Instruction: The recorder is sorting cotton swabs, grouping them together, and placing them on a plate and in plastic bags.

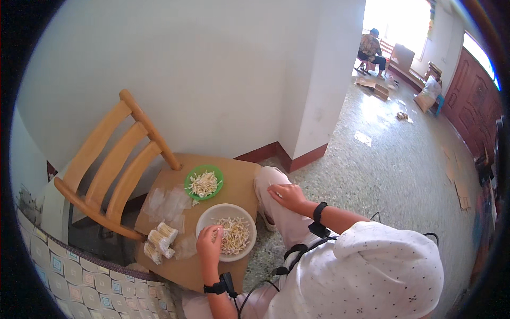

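Loose cotton swabs (pixel 237 236) fill a white bowl (pixel 252 215) on a brown cardboard sheet laid over a chair seat. My left hand (pixel 209 245) is at the bowl's left side, its fingers pinched, with a pale swab tip at the fingertips. Over my thigh, my right hand (pixel 288 197) is closed with its fingers curled; small white tips show between them, seemingly cotton swabs. A green bowl (pixel 220 174) behind the white one holds more swabs. Clear plastic bags (pixel 166 203) lie flat left of the bowls. Nearer me are several packed swab bundles (pixel 161 241).
The wooden chair's backrest (pixel 114 154) rises at the left, beside a patterned cloth (pixel 101 282). A white wall corner stands ahead. Far right, a person (pixel 371 48) sits near a window, with a cardboard box (pixel 380 91) and a sack (pixel 428 94) on the floor. Cables run from my wrist straps.
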Demonstrator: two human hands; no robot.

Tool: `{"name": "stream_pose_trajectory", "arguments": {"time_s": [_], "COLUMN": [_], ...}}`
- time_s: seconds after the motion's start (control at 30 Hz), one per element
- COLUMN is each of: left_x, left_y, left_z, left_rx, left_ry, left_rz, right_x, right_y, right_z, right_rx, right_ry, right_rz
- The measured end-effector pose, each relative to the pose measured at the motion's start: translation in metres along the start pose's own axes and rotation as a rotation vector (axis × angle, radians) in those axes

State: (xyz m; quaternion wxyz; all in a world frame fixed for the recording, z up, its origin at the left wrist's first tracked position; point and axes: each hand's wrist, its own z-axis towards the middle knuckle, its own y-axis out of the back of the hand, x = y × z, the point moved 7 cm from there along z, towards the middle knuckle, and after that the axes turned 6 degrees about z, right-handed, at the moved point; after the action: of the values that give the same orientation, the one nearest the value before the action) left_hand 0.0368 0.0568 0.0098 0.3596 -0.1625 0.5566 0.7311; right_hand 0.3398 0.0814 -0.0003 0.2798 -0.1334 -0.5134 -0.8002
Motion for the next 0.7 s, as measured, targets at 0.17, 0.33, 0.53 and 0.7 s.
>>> {"name": "stream_pose_trajectory", "arguments": {"time_s": [0.17,0.33,0.53,0.7], "left_x": [0.014,0.036,0.034,0.051], "left_y": [0.013,0.013,0.017,0.010], "left_z": [-0.002,0.002,0.006,-0.006], "left_rx": [-0.028,-0.101,-0.062,0.031], "left_ry": [0.152,0.201,0.205,0.205], "left_rz": [-0.106,-0.227,-0.258,-0.155], "right_x": [-0.003,-0.004,-0.012,-0.005], "right_y": [-0.014,-0.007,-0.006,-0.012], "right_z": [0.007,0.013,0.014,0.023], "right_rx": [0.041,-0.075,-0.057,-0.084], "right_ry": [-0.013,-0.021,-0.116,-0.033], "right_rz": [-0.085,-0.054,-0.119,-0.081]}}
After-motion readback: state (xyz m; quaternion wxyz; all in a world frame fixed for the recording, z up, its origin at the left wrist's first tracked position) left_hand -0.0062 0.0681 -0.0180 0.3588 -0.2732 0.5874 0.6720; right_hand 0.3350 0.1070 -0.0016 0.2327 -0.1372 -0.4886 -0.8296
